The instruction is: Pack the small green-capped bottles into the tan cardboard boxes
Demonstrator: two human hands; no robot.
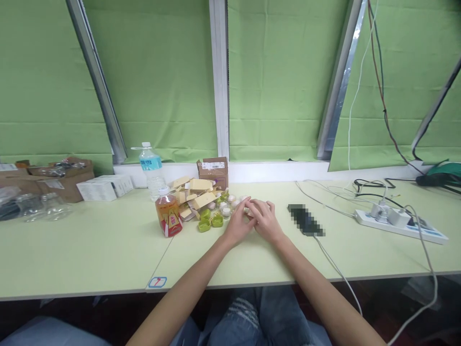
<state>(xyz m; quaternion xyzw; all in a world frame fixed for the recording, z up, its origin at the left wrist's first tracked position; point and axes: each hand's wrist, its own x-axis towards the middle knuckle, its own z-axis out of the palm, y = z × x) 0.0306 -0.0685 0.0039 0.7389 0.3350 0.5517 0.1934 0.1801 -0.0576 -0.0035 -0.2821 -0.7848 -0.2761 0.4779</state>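
Observation:
My left hand (239,225) and my right hand (266,221) meet above the table (259,259), fingertips touching and fingers bent. A small pale thing shows in part between them, mostly hidden by the fingers; I cannot make out its kind. Just left of my left hand lie several small white round pieces (226,212) and small green open cases (204,225). Behind these is a heap of pale yellow small cardboard boxes (200,200), some of them open.
An orange drink bottle (168,214) and a large water bottle (151,173) stand left of the heap, a brown carton (213,172) behind it. Rightward lie a blurred-out dark device (306,221) with a cable and a power strip (399,226). White boxes (97,189) stand far left.

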